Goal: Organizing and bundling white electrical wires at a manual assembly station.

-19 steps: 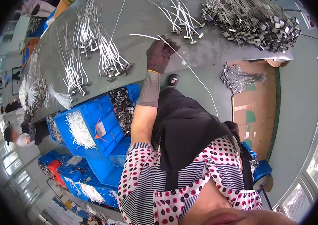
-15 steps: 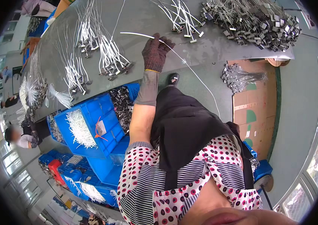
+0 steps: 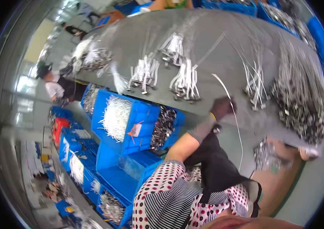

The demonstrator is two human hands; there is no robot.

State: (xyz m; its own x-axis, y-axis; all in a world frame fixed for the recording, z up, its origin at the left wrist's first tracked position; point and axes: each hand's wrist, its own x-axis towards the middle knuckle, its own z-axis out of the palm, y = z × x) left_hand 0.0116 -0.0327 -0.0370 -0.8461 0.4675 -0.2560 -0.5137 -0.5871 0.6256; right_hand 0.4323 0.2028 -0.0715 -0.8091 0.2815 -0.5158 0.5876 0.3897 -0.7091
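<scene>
A gloved left hand (image 3: 222,108) closes its fingers on a thin white cable (image 3: 233,112) at the near edge of a grey table (image 3: 215,34); the cable arcs up over the tabletop and trails down past a black apron (image 3: 215,168); the right hand is out of view; bundles of white cables (image 3: 185,80) lie left of the hand, a heap of metal parts (image 3: 303,103) right; blue bins (image 3: 131,118) stand lower left.

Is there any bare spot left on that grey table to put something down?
Bare grey table lies just beyond the gloved left hand, between the white cable bundles and the thin cables. The right edge is crowded with a metal parts heap.
</scene>
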